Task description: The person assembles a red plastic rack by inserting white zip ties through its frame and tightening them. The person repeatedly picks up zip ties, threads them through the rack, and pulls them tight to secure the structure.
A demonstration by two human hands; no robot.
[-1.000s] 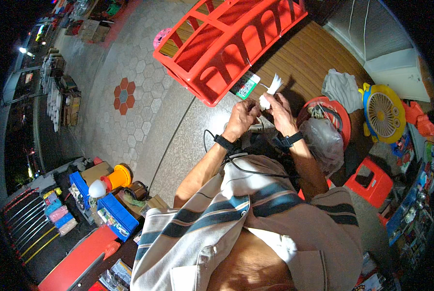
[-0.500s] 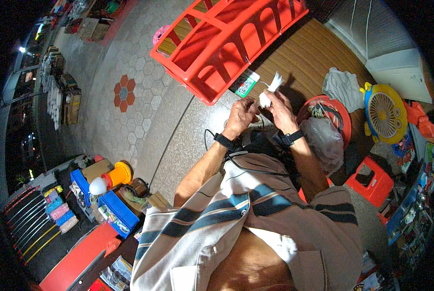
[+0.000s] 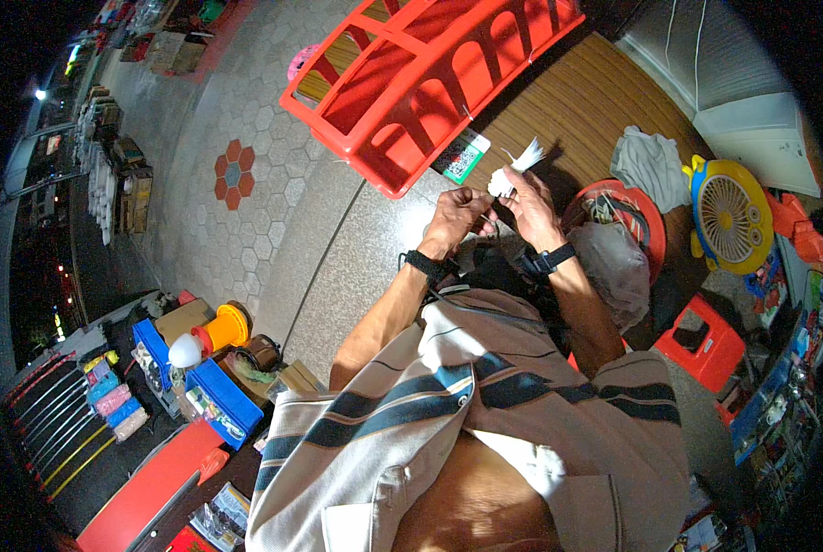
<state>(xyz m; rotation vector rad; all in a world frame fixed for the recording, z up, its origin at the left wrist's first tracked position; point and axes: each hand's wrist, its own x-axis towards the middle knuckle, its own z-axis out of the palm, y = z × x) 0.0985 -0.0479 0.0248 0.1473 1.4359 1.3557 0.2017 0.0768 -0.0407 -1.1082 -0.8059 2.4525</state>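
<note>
In front of my lap, my right hand (image 3: 531,210) grips a white bundle (image 3: 514,175) of thin strips. The bundle's loose ends fan out past my fingertips, up and to the right. Beside it, my left hand (image 3: 457,221) is closed with fingertips pinched together, close to the bundle's lower end. A thin dark line seems to run by those fingers, but what they hold is too small to make out. Each wrist wears a dark band. Just beyond my hands lies a green-and-white card with a square code (image 3: 465,156).
A red plastic basket (image 3: 402,138) stands on the brown wood-grain table (image 3: 604,87) ahead. Right of my hands are a red tub (image 3: 646,216), a clear plastic bag (image 3: 611,267), a grey cloth (image 3: 650,166), a yellow fan (image 3: 733,216) and a red stool (image 3: 706,345). Blue bins (image 3: 223,400) sit lower left.
The bundle's frayed ends have tipped to the right, and my right hand has turned slightly with them. My left hand has shifted a little, its fingers still pinched. The basket appears almost unmoved.
</note>
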